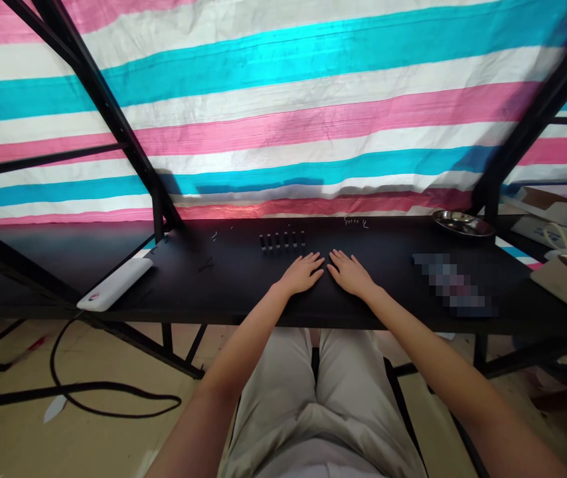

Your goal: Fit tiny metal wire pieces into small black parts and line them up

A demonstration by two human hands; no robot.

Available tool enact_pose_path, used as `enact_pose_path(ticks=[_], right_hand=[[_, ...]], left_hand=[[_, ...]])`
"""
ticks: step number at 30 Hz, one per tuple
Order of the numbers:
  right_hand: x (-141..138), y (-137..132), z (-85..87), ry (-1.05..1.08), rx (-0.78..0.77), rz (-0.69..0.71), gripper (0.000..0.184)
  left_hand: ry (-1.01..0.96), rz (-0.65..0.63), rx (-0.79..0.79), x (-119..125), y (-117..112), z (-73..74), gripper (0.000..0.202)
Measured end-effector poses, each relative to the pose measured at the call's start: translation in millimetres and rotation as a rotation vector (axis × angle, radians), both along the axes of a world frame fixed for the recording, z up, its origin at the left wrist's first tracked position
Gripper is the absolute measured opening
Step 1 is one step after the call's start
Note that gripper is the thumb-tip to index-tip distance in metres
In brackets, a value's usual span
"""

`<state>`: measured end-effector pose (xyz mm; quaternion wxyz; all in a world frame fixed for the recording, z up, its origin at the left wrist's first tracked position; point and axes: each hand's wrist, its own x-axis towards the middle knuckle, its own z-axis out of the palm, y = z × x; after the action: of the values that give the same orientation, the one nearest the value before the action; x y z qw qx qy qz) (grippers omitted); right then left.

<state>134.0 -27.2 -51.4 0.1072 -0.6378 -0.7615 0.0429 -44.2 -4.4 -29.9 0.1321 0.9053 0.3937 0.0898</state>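
My left hand (302,273) and right hand (350,273) lie flat side by side on the black table (243,285), fingers open, holding nothing. The row of small black pieces (282,240) stands just beyond them at 12 o'clock, and I judge handling not yet begun. Metal dish (463,224) at 2 o'clock, white slab (115,283) at 9 o'clock near the edge; striped tarp (283,119) behind, black cable (94,392) on the floor.

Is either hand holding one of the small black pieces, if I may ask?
No: the left hand and right hand lie flat on the table, short of the pieces.
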Motion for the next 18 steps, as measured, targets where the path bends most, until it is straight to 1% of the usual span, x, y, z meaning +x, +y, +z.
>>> enact_pose_path(ticks=[4,8,10,14,16,18], right_hand=[[0,0,-2.0,0.010,0.013,0.003,0.053],[1,2,-4.0,0.064,0.040,0.023,0.051],[2,5,-5.0,0.122,0.054,0.050,0.049],[1,16,-6.1,0.214,0.055,0.088,0.045],[-3,24,-5.1,0.244,0.073,0.098,0.043],[-9,32,-2.6,0.267,0.111,0.109,0.041]], left_hand=[[-0.043,-0.006,0.010,-1,3,-4.4,0.046],[-0.210,0.019,0.063,-2,5,-6.8,0.036],[-0.330,0.111,0.117,-3,4,-4.7,0.034],[-0.538,0.442,0.211,-6,2,3.3,0.035],[-0.585,0.564,0.247,-8,2,6.2,0.034],[-0.584,0.631,0.277,-10,2,7.3,0.033]])
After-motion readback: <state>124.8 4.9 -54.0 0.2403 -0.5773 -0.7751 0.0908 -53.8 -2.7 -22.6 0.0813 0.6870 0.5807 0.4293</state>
